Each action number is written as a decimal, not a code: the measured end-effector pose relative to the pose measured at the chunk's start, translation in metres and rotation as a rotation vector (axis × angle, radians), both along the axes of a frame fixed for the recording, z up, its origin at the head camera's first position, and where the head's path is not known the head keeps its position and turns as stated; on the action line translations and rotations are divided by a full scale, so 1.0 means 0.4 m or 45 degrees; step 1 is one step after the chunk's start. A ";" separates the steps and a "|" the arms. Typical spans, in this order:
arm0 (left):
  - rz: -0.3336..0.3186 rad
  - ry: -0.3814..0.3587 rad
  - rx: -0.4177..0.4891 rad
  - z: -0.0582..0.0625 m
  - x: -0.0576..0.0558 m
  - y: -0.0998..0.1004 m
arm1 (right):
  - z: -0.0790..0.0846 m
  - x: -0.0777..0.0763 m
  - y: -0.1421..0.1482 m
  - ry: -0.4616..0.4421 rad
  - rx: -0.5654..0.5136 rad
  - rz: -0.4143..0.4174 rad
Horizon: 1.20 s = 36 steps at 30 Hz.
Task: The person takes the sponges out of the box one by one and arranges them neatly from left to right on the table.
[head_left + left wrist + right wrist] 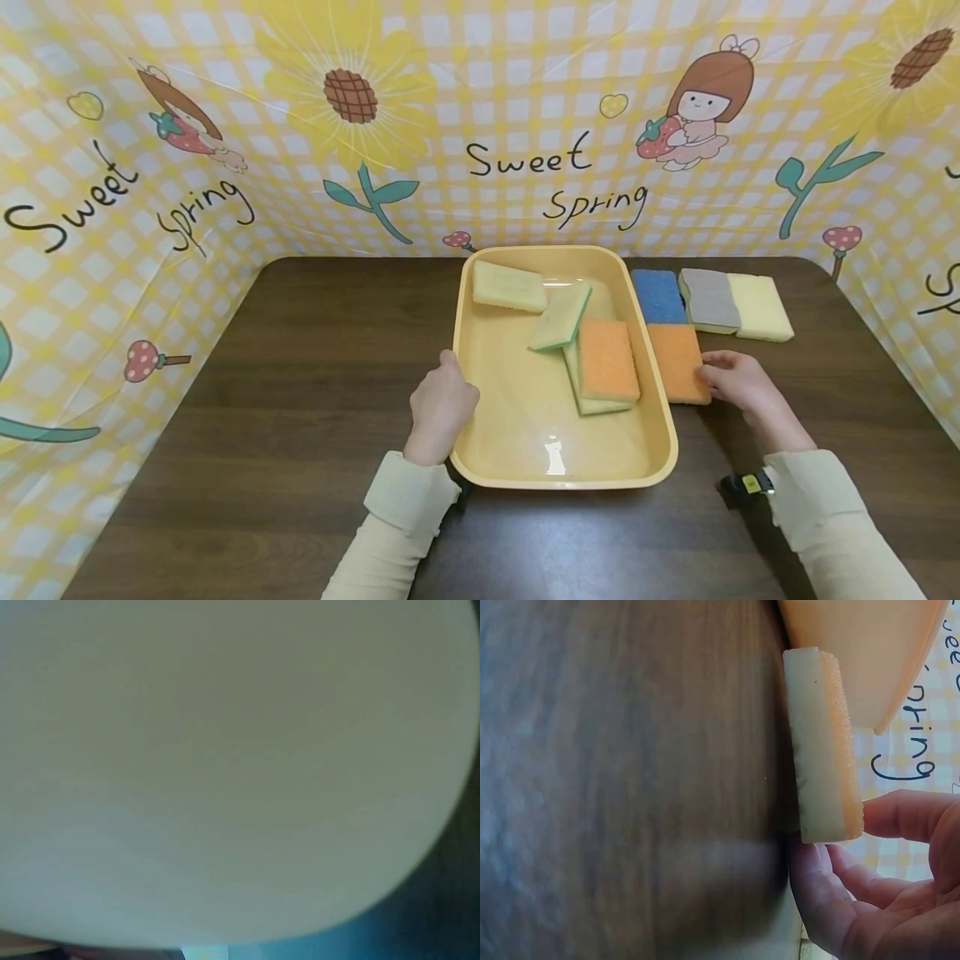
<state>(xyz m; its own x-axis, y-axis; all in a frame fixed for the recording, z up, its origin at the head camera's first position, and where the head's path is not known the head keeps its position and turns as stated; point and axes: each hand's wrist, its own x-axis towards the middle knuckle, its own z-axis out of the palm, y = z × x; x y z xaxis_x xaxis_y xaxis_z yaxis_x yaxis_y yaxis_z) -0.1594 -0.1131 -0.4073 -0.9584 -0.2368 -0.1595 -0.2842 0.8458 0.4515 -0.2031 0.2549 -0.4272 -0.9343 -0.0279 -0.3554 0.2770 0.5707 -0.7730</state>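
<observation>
A pale yellow plastic tray (562, 483) stands on the table, with my left hand (441, 410) gripping its left rim. My right hand (741, 385) holds the near right edge of an orange sponge (677, 364) lying just right of the tray. In the right wrist view this sponge (815, 750) has a cream layer under the orange one, and thumb and fingers meet at its end. Inside the tray are another orange sponge (607, 360) atop a pale one (600, 407), a cream sponge with a green edge (558, 318) and a cream sponge (508, 286).
Behind the held sponge, right of the tray, lie a blue sponge (658, 296), a grey sponge (709, 300) and a pale yellow sponge (761, 307). Checked cloth (510, 100) hangs around the dark wooden table (300, 400). A blurred pale surface (225, 765) fills the left wrist view.
</observation>
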 end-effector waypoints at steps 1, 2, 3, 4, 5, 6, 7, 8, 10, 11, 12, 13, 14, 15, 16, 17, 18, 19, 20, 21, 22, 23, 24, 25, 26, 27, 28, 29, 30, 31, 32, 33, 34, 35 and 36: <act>-0.001 -0.001 0.002 0.000 0.000 0.000 | 0.000 0.000 0.000 0.000 0.002 0.000; -0.002 -0.003 0.003 -0.001 0.000 0.000 | -0.001 -0.001 0.000 0.001 0.004 0.000; -0.003 -0.003 0.003 0.000 0.000 -0.001 | -0.001 -0.002 0.000 0.000 0.006 -0.002; -0.003 -0.004 0.005 0.000 0.000 0.000 | -0.002 -0.002 0.000 -0.001 0.009 -0.002; -0.003 -0.007 0.006 0.000 0.000 0.000 | -0.002 -0.003 0.000 -0.004 0.010 -0.001; -0.003 -0.008 0.007 0.001 0.000 0.000 | -0.003 -0.003 0.000 -0.007 0.010 -0.002; -0.002 -0.010 0.007 0.001 0.000 0.000 | -0.002 -0.003 0.000 -0.009 0.011 -0.004; -0.002 -0.012 0.006 0.001 0.000 0.000 | -0.002 -0.004 0.000 -0.012 0.010 -0.005; 0.001 -0.012 0.003 0.001 0.000 -0.001 | -0.001 -0.004 -0.001 -0.015 0.009 -0.008; 0.001 -0.011 0.002 0.000 0.000 -0.001 | -0.001 -0.004 -0.002 -0.016 0.009 -0.008; 0.003 -0.008 0.000 0.000 0.000 -0.001 | -0.001 -0.003 -0.002 -0.016 0.013 -0.009; 0.004 -0.007 -0.002 0.000 0.000 -0.001 | 0.000 -0.003 -0.003 -0.015 0.015 -0.010; 0.004 -0.005 -0.002 0.000 -0.001 -0.001 | 0.000 -0.003 -0.003 -0.012 0.019 -0.007; 0.004 -0.003 0.000 0.000 -0.001 -0.001 | 0.000 -0.002 -0.004 -0.010 0.022 -0.005; 0.002 -0.001 0.002 0.000 -0.001 0.000 | 0.001 -0.001 -0.004 -0.007 0.026 -0.001; 0.000 0.002 0.005 0.000 -0.001 0.000 | 0.001 -0.001 -0.004 -0.003 0.029 0.002; -0.003 0.004 0.008 0.000 -0.001 0.000 | 0.001 0.000 -0.005 0.000 0.030 0.005; -0.004 0.003 0.010 0.000 -0.002 0.001 | 0.001 0.000 -0.005 0.004 0.034 0.007; -0.006 0.004 0.012 0.000 -0.002 0.001 | 0.001 0.001 -0.005 0.008 0.037 0.010; -0.007 0.003 0.014 0.000 -0.002 0.001 | 0.000 0.001 -0.006 0.011 0.041 0.010; -0.008 0.001 0.014 0.000 -0.002 0.000 | 0.000 0.001 -0.006 0.014 0.046 0.011; -0.009 0.000 0.015 0.000 -0.002 0.000 | 0.000 0.001 -0.007 0.015 0.050 0.012; -0.008 -0.003 0.014 0.000 -0.003 0.000 | 0.000 0.001 -0.007 0.018 0.052 0.013; -0.008 -0.007 0.014 0.000 -0.002 0.000 | 0.000 0.001 -0.008 0.019 0.057 0.013; -0.009 -0.009 0.014 0.001 -0.002 0.000 | 0.000 0.000 -0.008 0.018 0.059 0.013; -0.009 -0.011 0.014 0.001 -0.002 0.000 | -0.001 0.000 -0.008 0.018 0.062 0.012; -0.009 -0.012 0.015 0.002 -0.002 -0.001 | -0.001 0.000 -0.009 0.017 0.064 0.011; -0.009 -0.014 0.015 0.002 -0.001 -0.001 | -0.001 0.000 -0.009 0.017 0.066 0.009; -0.008 -0.015 0.017 0.002 -0.001 -0.001 | -0.001 0.000 -0.009 0.016 0.069 0.006; -0.008 -0.015 0.018 0.002 -0.001 -0.001 | -0.002 0.000 -0.009 0.014 0.074 0.004; -0.007 -0.015 0.019 0.002 -0.001 -0.001 | -0.002 0.000 -0.009 0.013 0.075 0.002; -0.007 -0.014 0.020 0.002 -0.001 -0.001 | -0.002 0.000 -0.009 0.012 0.078 0.001; -0.007 -0.012 0.019 0.002 -0.001 -0.001 | -0.002 0.000 -0.009 0.011 0.079 0.000; -0.006 -0.011 0.019 0.001 -0.001 -0.001 | -0.002 0.000 -0.010 0.010 0.079 0.000; -0.006 -0.010 0.018 0.001 -0.001 -0.001 | -0.002 0.000 -0.010 0.010 0.079 0.000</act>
<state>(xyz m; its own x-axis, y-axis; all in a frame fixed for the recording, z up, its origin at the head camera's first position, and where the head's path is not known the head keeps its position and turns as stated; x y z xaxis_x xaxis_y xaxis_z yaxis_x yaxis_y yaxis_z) -0.1599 -0.1137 -0.4069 -0.9581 -0.2303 -0.1701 -0.2840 0.8406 0.4612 -0.2031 0.2509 -0.4279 -0.9371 -0.0064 -0.3491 0.2709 0.6177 -0.7383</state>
